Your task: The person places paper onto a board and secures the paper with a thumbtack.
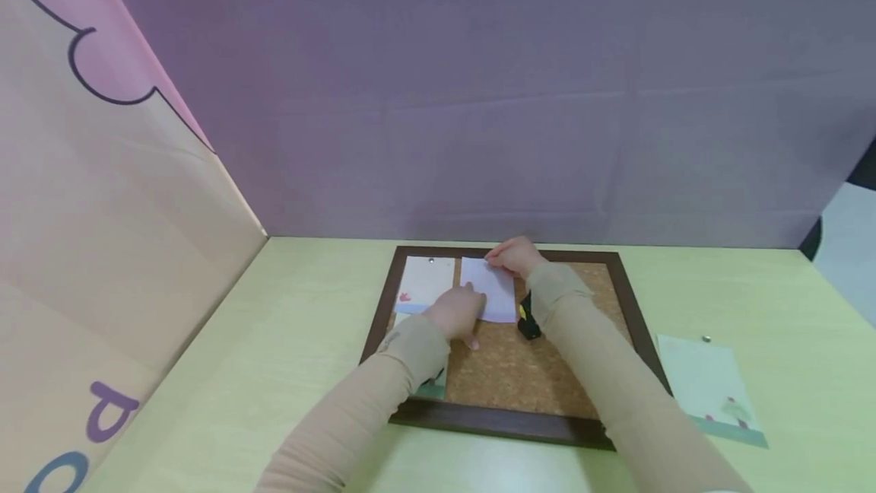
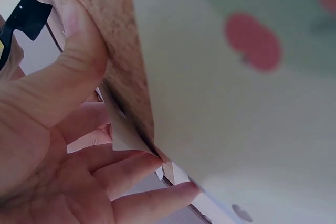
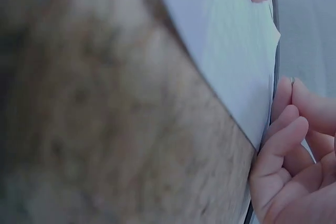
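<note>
A cork board [image 1: 509,371] in a dark brown frame lies on the table. My left hand [image 1: 455,313] rests over it, fingers extended onto the lower left part of a pale sheet of paper [image 1: 498,297]. In the left wrist view the thumb [image 2: 86,51] is spread apart from the other fingers, above the cork. At the sheet's top edge my right hand [image 1: 518,257] pinches a tiny shiny thumbtack [image 3: 292,81] between thumb and forefinger. A decorated sheet [image 1: 427,280] with a tack at its top lies to the left, partly behind my left hand.
Another decorated sheet [image 1: 708,383] lies on the table right of the board, with a loose tack [image 1: 706,338] by its top edge. Below the first decorated sheet, one more sheet [image 1: 431,390] shows past my left sleeve. A purple cloth backdrop [image 1: 438,97] rises behind the table.
</note>
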The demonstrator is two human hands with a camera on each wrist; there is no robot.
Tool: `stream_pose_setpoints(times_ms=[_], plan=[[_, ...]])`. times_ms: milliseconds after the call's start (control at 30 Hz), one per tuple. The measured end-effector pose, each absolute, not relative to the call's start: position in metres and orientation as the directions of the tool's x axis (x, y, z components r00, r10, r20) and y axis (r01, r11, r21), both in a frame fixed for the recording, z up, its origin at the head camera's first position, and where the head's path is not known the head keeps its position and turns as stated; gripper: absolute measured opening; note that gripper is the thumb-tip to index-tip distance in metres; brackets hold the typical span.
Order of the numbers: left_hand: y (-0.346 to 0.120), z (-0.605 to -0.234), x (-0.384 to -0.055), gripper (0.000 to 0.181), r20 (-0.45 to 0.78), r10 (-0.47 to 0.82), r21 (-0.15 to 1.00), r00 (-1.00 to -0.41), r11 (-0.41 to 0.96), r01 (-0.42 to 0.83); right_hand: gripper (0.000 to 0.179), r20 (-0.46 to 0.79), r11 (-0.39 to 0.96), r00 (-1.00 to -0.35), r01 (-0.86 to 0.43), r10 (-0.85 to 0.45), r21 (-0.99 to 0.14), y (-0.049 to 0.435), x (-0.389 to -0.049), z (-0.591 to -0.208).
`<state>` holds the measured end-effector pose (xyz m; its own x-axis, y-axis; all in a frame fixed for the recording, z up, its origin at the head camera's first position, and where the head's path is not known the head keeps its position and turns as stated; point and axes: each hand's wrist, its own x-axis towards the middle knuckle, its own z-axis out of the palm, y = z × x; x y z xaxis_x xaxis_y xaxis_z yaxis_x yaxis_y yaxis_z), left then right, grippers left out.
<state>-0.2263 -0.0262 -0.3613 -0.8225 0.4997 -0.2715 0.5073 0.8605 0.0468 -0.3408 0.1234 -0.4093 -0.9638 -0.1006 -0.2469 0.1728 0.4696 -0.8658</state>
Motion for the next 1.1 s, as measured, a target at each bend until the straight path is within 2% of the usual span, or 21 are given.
stream_pose_setpoints(times_ms=[133, 200, 233, 400, 533, 700, 900, 1033, 1100], plan=[[-0.026, -0.361, -0.225, 0.072, -0.274, 0.494, 0.049, -0.825, 0.864, 0.501, 0.015, -0.229, 0.495, -0.968, 0.149, -0.104, -0.856, 0.133, -0.382, -0.455], [-0.027, -0.361, -0.225, 0.073, -0.274, 0.491, 0.047, -0.827, 0.866, 0.498, 0.019, -0.236, 0.525, -0.968, 0.158, -0.085, -0.837, 0.138, -0.402, -0.474], [-0.027, -0.361, -0.225, 0.073, -0.274, 0.489, 0.044, -0.828, 0.866, 0.497, 0.022, -0.25, 0.543, -0.966, 0.173, -0.069, -0.822, 0.137, -0.404, -0.476], [-0.027, -0.362, -0.225, 0.071, -0.269, 0.49, 0.049, -0.829, 0.867, 0.496, 0.012, -0.23, 0.622, -0.969, 0.127, -0.089, -0.773, 0.143, -0.423, -0.494], [-0.028, -0.362, -0.224, 0.072, -0.272, 0.49, 0.054, -0.828, 0.867, 0.495, 0.012, -0.238, 0.669, -0.965, 0.103, -0.113, -0.736, 0.146, -0.434, -0.506], [-0.027, -0.361, -0.222, 0.071, -0.267, 0.497, 0.052, -0.826, 0.863, 0.503, 0.012, -0.254, 0.711, -0.966, 0.14, -0.056, -0.689, 0.149, -0.444, -0.514], [-0.025, -0.36, -0.221, 0.071, -0.269, 0.504, 0.043, -0.82, 0.857, 0.513, 0.016, -0.287, 0.727, -0.958, 0.205, 0.011, -0.656, 0.139, -0.418, -0.479], [-0.024, -0.359, -0.221, 0.073, -0.276, 0.493, 0.053, -0.825, 0.865, 0.499, 0.027, -0.267, 0.789, -0.964, 0.176, 0.016, -0.588, 0.141, -0.423, -0.485], [-0.024, -0.36, -0.221, 0.073, -0.275, 0.492, 0.055, -0.826, 0.866, 0.497, 0.029, -0.21, 0.808, -0.978, 0.121, -0.004, -0.577, 0.145, -0.428, -0.494]])
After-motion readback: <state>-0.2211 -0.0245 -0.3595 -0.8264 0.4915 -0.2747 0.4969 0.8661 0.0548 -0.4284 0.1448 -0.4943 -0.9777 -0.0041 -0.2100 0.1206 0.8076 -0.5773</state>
